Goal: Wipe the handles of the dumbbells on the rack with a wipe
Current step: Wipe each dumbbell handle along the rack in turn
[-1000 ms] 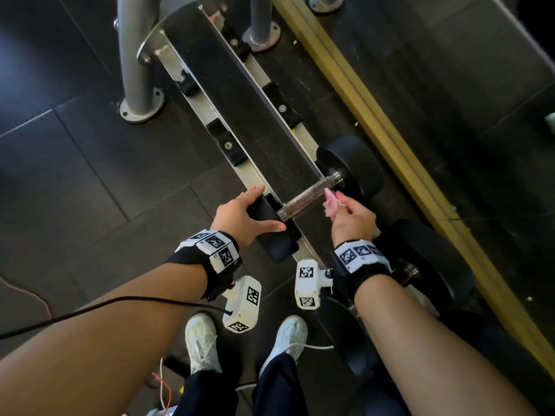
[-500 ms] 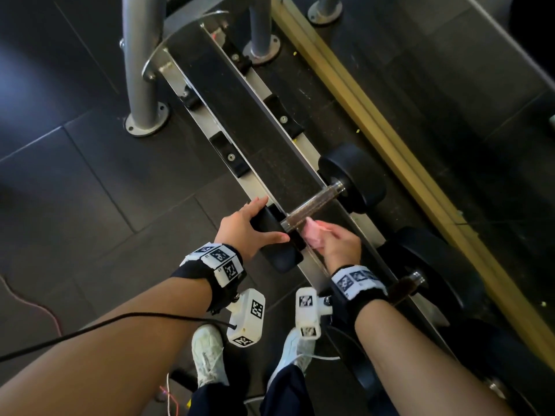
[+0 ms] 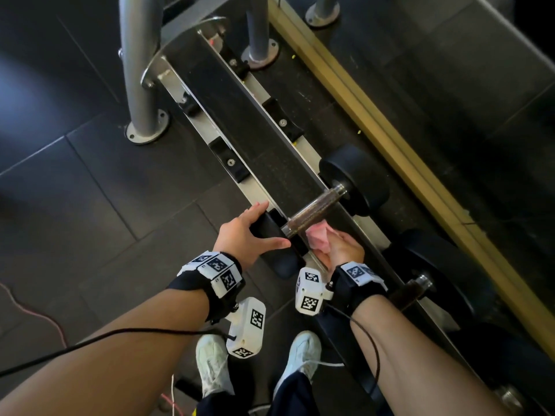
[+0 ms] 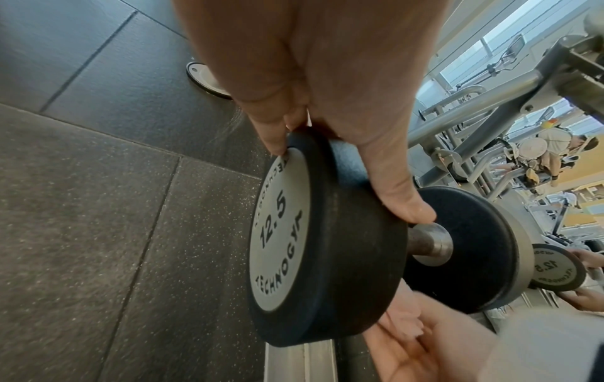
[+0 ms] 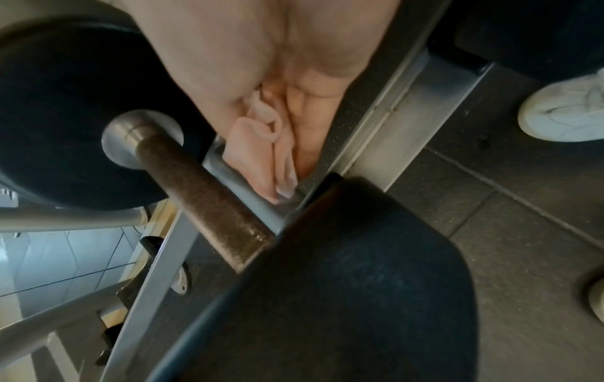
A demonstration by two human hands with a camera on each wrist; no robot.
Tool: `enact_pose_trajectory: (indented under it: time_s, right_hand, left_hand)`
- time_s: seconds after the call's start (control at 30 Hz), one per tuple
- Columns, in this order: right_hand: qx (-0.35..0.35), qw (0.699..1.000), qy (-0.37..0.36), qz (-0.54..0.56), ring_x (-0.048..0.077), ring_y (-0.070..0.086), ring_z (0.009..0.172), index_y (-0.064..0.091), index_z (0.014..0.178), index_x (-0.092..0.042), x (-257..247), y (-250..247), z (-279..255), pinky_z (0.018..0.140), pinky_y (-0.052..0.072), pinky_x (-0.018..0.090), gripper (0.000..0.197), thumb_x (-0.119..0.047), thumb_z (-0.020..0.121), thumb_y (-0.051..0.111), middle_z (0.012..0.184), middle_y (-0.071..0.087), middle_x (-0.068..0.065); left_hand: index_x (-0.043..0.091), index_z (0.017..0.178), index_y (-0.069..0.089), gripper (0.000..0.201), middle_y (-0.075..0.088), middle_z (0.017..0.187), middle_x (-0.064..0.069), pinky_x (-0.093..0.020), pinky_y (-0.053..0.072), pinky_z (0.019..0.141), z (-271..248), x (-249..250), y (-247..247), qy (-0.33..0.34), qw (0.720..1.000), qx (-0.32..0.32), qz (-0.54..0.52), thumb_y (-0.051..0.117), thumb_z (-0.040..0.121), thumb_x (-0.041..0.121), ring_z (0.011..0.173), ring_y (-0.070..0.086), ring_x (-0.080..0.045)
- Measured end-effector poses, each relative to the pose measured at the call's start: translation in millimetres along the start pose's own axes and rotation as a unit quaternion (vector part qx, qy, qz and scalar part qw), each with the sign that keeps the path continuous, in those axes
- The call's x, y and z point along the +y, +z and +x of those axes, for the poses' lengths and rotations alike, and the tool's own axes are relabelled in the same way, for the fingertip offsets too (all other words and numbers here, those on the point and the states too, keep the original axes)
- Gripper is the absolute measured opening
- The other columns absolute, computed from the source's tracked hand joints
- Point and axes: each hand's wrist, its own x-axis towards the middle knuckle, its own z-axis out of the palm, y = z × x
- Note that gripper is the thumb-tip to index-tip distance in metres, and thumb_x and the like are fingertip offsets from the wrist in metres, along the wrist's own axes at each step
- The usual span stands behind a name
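Crosswise on the rack (image 3: pixel 240 124) lies the dumbbell handle (image 3: pixel 315 210), its long axis running from the near weight head (image 3: pixel 283 262) to the far one. Just beside the handle's near end, the wipe (image 3: pixel 319 239) is bunched in the closed fingers of the right hand (image 3: pixel 345 250), the hand nearer the handle. The left hand (image 3: pixel 241 235) clasps the near weight head. A second ago the wipe sat farther along the handle.

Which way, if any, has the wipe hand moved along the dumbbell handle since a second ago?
Yes. The right hand, gripping the wipe, moved along the handle from near its far end to the near weight head.
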Motion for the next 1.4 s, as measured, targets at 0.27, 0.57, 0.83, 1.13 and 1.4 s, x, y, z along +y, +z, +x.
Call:
enact_pose_trajectory:
  time_s: [0.27, 0.57, 0.83, 1.13, 1.4]
  right_hand:
    - [0.095, 0.989, -0.110, -0.014, 0.020, 0.069, 0.086, 0.069, 0.096, -0.021, -15.8, 20.2, 10.3, 0.072, 0.054, 0.029, 0.012, -0.022, 0.085, 0.074, 0.098, 0.072, 0.005]
    - [-0.013, 0.994, -0.086, 0.061, 0.002, 0.073, 0.082, 0.073, 0.092, -0.035, -8.5, 27.8, -0.4, 0.076, 0.058, 0.019, 0.032, -0.005, 0.093, 0.062, 0.085, 0.076, -0.011]
    - [-0.072, 0.994, -0.078, 0.009, 0.018, 0.071, 0.100, 0.075, 0.110, -0.026, -2.8, 7.1, -4.9, 0.096, 0.053, 0.036, 0.030, -0.006, 0.092, 0.062, 0.102, 0.076, 0.001]
    - [-0.061, 0.994, -0.053, 0.076, 0.015, 0.073, 0.094, 0.077, 0.101, -0.022, -6.2, 35.3, -3.2, 0.085, 0.055, 0.033, 0.032, -0.001, 0.093, 0.054, 0.100, 0.077, 0.000]
    - [-0.066, 0.993, -0.050, 0.085, 0.017, 0.074, 0.091, 0.077, 0.098, -0.022, -5.1, 11.8, -4.2, 0.079, 0.057, 0.028, 0.033, 0.002, 0.091, 0.056, 0.097, 0.077, 0.004]
  left_hand:
    - [0.046, 0.146, 0.037, 0.097, 0.038, 0.154, 0.018, -0.016, 0.031, 0.103, -0.4, -1.6, 1.1, 0.002, 1.000, 0.004, -0.004, 0.086, 0.063, 0.053, 0.137, 0.042, -0.009]
    - [0.047, 0.146, 0.037, 0.096, 0.038, 0.154, 0.018, -0.017, 0.030, 0.105, -0.6, 0.0, 0.0, 0.004, 1.000, 0.003, 0.003, 0.085, 0.062, 0.054, 0.138, 0.041, -0.008]
    - [0.046, 0.146, 0.038, 0.096, 0.037, 0.154, 0.018, -0.013, 0.028, 0.103, -1.9, -0.3, 0.6, 0.005, 1.000, 0.004, -0.009, 0.087, 0.063, 0.051, 0.138, 0.040, -0.006]
    - [0.049, 0.145, 0.037, 0.096, 0.039, 0.152, 0.020, -0.016, 0.035, 0.100, -1.1, 2.2, -1.6, 0.004, 1.000, -0.005, 0.011, 0.085, 0.062, 0.055, 0.133, 0.047, -0.008]
    - [0.048, 0.145, 0.038, 0.096, 0.038, 0.152, 0.021, -0.014, 0.030, 0.101, -0.6, 2.2, -1.5, 0.003, 1.000, -0.002, 0.010, 0.086, 0.062, 0.054, 0.135, 0.044, -0.007]
